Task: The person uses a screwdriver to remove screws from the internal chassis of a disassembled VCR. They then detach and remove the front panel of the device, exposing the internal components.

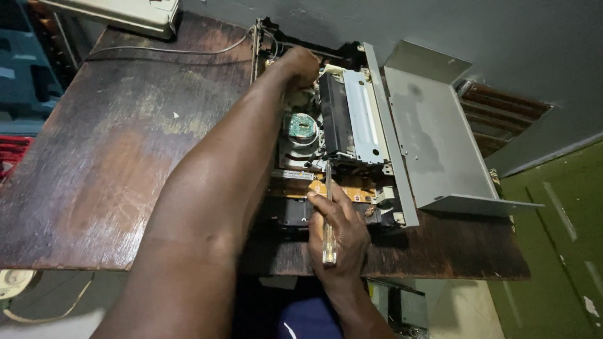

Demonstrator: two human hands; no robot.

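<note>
An opened electronic device with its inner mechanism bare lies on a worn wooden table. My left hand reaches across to the far left corner of the device and grips its frame there. My right hand holds a screwdriver with a clear handle, its shaft pointing away from me into the mechanism near an orange circuit board. A round drum with a green board sits left of the black and silver cassette tray.
The device's grey metal cover lies open at the right side. A white cable runs over the table's far part toward a pale box at the back left. A green floor is at right.
</note>
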